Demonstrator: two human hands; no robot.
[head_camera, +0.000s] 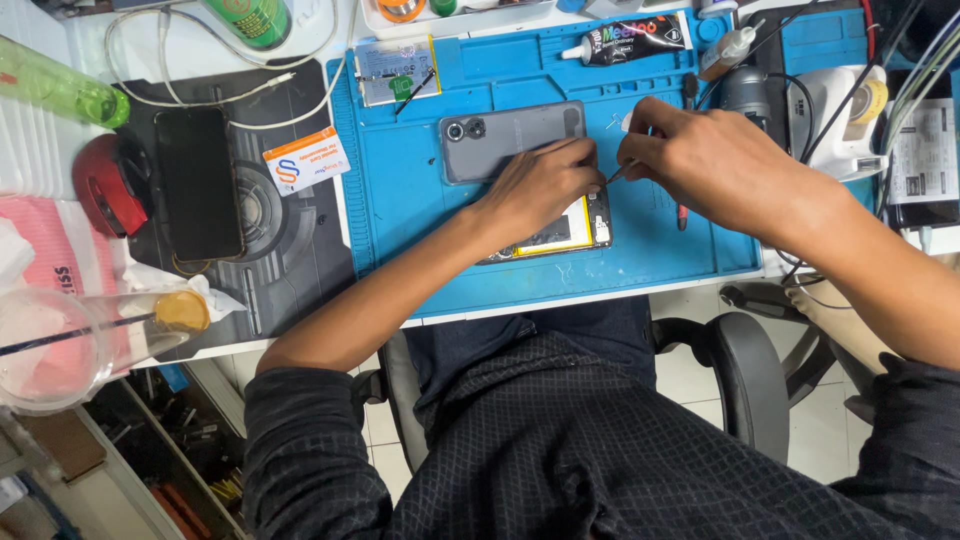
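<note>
On blue mat (400, 200), left hand (540, 185) pressed opened phone (575, 228), fingers flat; right hand (700, 155) pinched thin tool (617, 175), probably tweezers, beside grey back cover (505, 135).

Clutter around the blue work mat (400, 190)

A black phone (197, 183), red mouse (108, 186), green bottle (55, 85), glue tube (625, 42) and white cable (215, 40) lie nearby.

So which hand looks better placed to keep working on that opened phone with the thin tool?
The right hand, probably. It already pinches the thin tool, whose tip points at the opened phone. The left hand lies flat on that phone, seemingly steadying it.
</note>
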